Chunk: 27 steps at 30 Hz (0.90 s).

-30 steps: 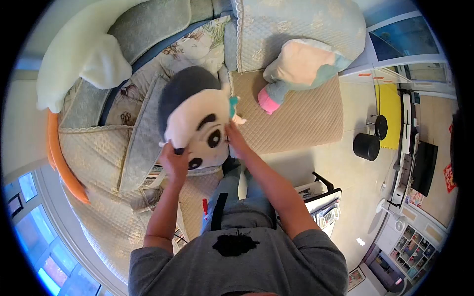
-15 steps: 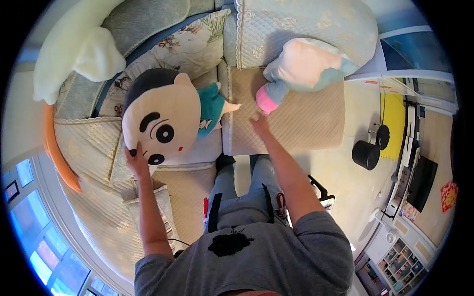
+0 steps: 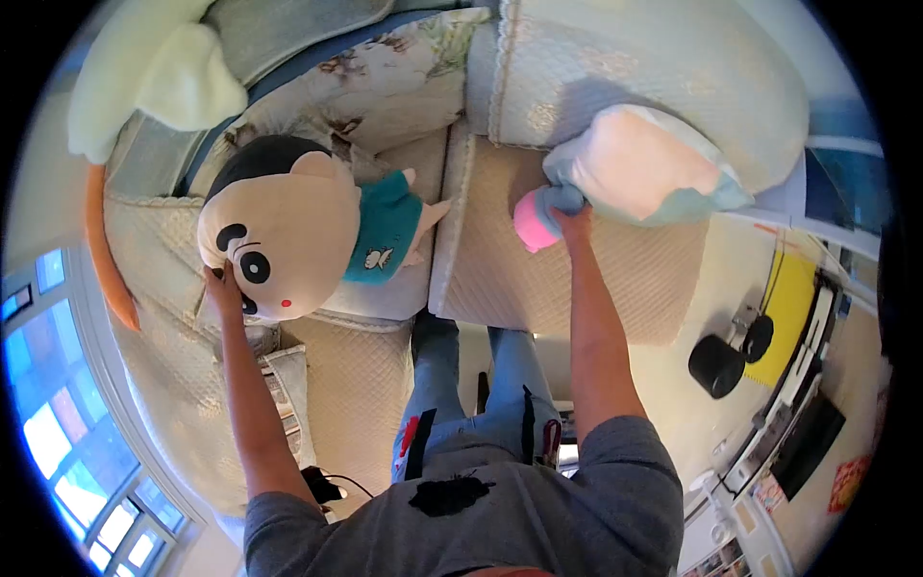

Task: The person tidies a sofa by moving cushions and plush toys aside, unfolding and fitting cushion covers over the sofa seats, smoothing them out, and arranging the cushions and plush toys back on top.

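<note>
Teal-shirted plush doll (image 3: 279, 207) and pink-and-grey plush toy (image 3: 649, 168) lay on the beige quilted sofa (image 3: 615, 293); my open left hand (image 3: 225, 291) seemingly steadied the doll, my right hand (image 3: 577, 227) gripped the toy's grey part. Lifting that called for firmness.

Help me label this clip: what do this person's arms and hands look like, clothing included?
The left hand and right hand wear no gloves. Short, plain grey sleeves leave both forearms bare, with no watch in sight.
</note>
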Each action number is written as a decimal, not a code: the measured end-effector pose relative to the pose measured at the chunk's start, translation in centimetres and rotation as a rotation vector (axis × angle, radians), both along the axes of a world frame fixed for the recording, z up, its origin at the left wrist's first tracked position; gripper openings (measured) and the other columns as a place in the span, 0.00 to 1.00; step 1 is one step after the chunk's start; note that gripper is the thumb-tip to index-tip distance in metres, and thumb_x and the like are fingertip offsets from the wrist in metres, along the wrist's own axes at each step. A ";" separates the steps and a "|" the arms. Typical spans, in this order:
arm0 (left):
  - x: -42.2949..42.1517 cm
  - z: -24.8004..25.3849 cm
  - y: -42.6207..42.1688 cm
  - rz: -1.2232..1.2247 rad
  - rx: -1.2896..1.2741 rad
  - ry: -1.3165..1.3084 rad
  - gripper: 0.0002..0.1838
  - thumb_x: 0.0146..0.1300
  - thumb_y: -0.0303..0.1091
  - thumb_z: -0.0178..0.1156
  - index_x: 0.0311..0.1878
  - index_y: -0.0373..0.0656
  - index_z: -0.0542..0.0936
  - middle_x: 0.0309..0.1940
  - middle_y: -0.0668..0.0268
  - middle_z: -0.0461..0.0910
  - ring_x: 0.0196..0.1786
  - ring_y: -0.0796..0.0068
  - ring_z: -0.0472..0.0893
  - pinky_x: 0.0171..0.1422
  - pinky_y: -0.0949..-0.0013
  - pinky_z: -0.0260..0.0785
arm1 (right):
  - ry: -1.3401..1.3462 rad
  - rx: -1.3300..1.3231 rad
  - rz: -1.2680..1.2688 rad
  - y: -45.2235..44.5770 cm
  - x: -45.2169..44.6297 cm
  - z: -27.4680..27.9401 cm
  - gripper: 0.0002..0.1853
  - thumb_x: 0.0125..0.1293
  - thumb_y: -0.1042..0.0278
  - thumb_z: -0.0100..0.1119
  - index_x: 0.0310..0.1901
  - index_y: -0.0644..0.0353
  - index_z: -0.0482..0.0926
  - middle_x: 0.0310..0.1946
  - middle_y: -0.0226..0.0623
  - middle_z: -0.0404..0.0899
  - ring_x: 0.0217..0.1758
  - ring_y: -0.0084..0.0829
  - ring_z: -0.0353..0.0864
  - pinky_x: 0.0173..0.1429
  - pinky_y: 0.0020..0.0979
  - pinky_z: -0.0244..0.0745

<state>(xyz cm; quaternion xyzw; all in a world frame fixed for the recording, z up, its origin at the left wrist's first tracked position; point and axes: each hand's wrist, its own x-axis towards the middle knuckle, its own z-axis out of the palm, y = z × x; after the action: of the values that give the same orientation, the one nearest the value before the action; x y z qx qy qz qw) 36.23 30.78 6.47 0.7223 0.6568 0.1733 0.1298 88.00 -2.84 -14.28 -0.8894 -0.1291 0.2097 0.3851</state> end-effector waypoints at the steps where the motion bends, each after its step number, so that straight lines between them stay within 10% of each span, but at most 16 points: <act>1: -0.3 0.2 -0.1 0.045 -0.048 -0.035 0.23 0.57 0.42 0.54 0.50 0.36 0.66 0.37 0.56 0.75 0.37 0.62 0.76 0.38 0.66 0.67 | 0.093 -0.023 0.018 0.2 0.2 0.1 0.45 0.32 0.59 0.69 0.55 0.65 0.58 0.50 0.53 0.66 0.51 0.46 0.68 0.54 0.37 0.63; 5: 3.0 7.3 -4.7 0.165 -0.166 -0.474 0.11 0.59 0.31 0.52 0.43 0.39 0.71 0.31 0.68 0.74 0.33 0.84 0.70 0.36 0.78 0.64 | 0.132 -0.138 0.261 1.4 -0.8 1.3 0.33 0.32 0.64 0.67 0.44 0.64 0.67 0.42 0.47 0.72 0.47 0.42 0.71 0.48 0.37 0.66; 12: 2.4 15.6 -7.7 -0.005 -0.035 -0.573 0.08 0.56 0.27 0.54 0.40 0.37 0.73 0.29 0.70 0.74 0.30 0.85 0.70 0.33 0.81 0.64 | -0.179 -0.145 0.544 1.5 -8.2 7.1 0.24 0.31 0.68 0.67 0.34 0.64 0.68 0.30 0.49 0.73 0.37 0.47 0.73 0.41 0.38 0.68; 18: -0.3 9.0 -2.1 -0.055 -0.133 -0.040 0.15 0.49 0.38 0.59 0.37 0.39 0.74 0.30 0.55 0.75 0.37 0.58 0.74 0.40 0.61 0.64 | 0.010 -0.181 0.568 2.6 -12.5 10.0 0.25 0.31 0.68 0.67 0.35 0.64 0.68 0.30 0.48 0.74 0.37 0.45 0.74 0.41 0.37 0.68; 20: -3.7 -1.6 0.2 -0.155 -0.135 -0.083 0.28 0.50 0.42 0.56 0.54 0.42 0.64 0.38 0.49 0.71 0.39 0.51 0.72 0.43 0.57 0.65 | 0.015 -0.147 0.599 4.1 -13.8 11.7 0.25 0.31 0.68 0.67 0.35 0.64 0.68 0.30 0.47 0.74 0.37 0.43 0.74 0.41 0.35 0.68; 22: -2.5 -1.3 -1.1 -0.003 -0.111 -0.015 0.37 0.50 0.40 0.57 0.61 0.41 0.52 0.44 0.44 0.66 0.46 0.45 0.69 0.50 0.55 0.62 | 0.071 -0.109 0.576 5.2 -15.2 13.8 0.25 0.33 0.67 0.67 0.35 0.64 0.68 0.31 0.46 0.74 0.36 0.40 0.74 0.40 0.34 0.68; 27: -1.9 1.8 -2.5 0.109 0.082 -0.215 0.35 0.48 0.38 0.58 0.59 0.41 0.56 0.50 0.43 0.62 0.52 0.46 0.64 0.55 0.57 0.59 | -0.017 0.084 0.642 8.9 -18.4 19.3 0.25 0.33 0.69 0.67 0.37 0.63 0.68 0.34 0.44 0.73 0.39 0.39 0.73 0.43 0.34 0.67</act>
<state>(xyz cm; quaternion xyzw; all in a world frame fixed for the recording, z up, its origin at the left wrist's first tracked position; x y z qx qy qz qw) 34.37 28.26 8.31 0.6674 0.6697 0.2834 0.1602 69.56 6.09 5.03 -0.7884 -0.4149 0.3075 0.3343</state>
